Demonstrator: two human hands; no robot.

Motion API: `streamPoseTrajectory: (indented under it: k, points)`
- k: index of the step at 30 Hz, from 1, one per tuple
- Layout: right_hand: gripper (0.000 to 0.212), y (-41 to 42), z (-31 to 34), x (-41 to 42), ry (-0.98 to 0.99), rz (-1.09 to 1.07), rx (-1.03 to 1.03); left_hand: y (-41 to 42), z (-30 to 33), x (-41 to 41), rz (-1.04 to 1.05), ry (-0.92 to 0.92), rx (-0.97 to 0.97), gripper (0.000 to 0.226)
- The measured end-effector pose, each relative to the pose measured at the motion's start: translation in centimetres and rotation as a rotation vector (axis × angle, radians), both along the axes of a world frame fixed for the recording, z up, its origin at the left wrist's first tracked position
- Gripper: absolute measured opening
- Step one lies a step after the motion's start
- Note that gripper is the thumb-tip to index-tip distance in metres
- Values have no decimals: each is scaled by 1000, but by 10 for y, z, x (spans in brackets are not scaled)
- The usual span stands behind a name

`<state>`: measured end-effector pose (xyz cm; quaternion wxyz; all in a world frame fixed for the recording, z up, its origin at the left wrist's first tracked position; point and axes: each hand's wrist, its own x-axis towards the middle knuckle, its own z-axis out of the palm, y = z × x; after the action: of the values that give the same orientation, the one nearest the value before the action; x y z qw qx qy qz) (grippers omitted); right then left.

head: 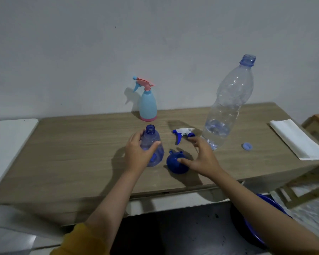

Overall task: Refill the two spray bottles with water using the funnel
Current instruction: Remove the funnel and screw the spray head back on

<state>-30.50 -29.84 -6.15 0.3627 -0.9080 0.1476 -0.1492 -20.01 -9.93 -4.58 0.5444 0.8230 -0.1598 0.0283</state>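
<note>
Blue plastic is most of what we work with on the wooden table (81, 153). Our left hand (136, 153) wraps its fingers and thumb round the clear blue spray bottle (153, 144), which stands upright with its neck open and its trigger head (182, 134) lying apart on the table just behind our right hand (201, 157). That hand is spread wide, fingers straight, the thumb touching the dark blue funnel (176, 162) that lies on its side just beside the bottle; it grips nothing yet.

The second spray bottle (148, 105), pale blue with a pink trigger, stands capped near the wall, well apart from our hands. The big water bottle (226, 111) stands uncapped to the right with only a little water showing at its bottom, its cap (246, 146) near it and a folded white cloth (296, 140) further right.

We judge that we are at the start of the first refill: bottle steadied, funnel about to be taken. The next move calls for closing the right fingers on the funnel, turning it spout down and seating it in the open neck while the left hand keeps the light bottle from tipping. Whether the remaining water will serve both bottles we cannot tell.
</note>
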Motion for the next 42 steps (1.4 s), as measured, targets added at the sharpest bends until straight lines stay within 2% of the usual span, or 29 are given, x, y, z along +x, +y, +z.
streamPoseTrajectory:
  k: [2, 4, 9, 13, 15, 18, 21, 25, 29, 33, 38, 42]
  points:
    - [58, -10, 20, 15, -90, 13, -4, -1, -4, -2, 6, -12, -55, 51]
    - [49, -18, 32, 39, -51, 11, -40, -3, -7, -5, 27, -12, -104, 52]
    - [60, -38, 26, 101, 283, 48, -126, -4, -6, -10, 48, -16, -117, 52]
    - [67, -49, 12, 129, 571, -33, -66, -4, -2, -12, 48, 0, -94, 53]
    - [66, -53, 4, 138, 641, -48, -94, -5, -1, -13, 63, -10, -116, 54]
    - [59, -55, -5, 146, 639, -73, -85, -6, 0, -14, 74, -34, -84, 53]
    - [41, -53, -6, 146, 601, -94, -35, -5, -1, -13, 58, -40, -83, 54]
    - [36, -50, -3, 141, 562, -114, 110, -5, -2, -12, 50, -34, -83, 54]
    - [33, -47, 8, 135, 484, -125, 146, -4, 0, -12, 53, -45, -76, 53]
    - [46, -46, 42, 133, 307, -69, 129, -4, -6, -10, 22, -45, -120, 55]
    - [37, -36, 125, 125, -18, 6, 64, -4, -11, -6, 28, -48, -144, 55]
    - [28, -17, 194, 109, -281, 63, 202, -5, -10, -7, 33, -59, -158, 52]
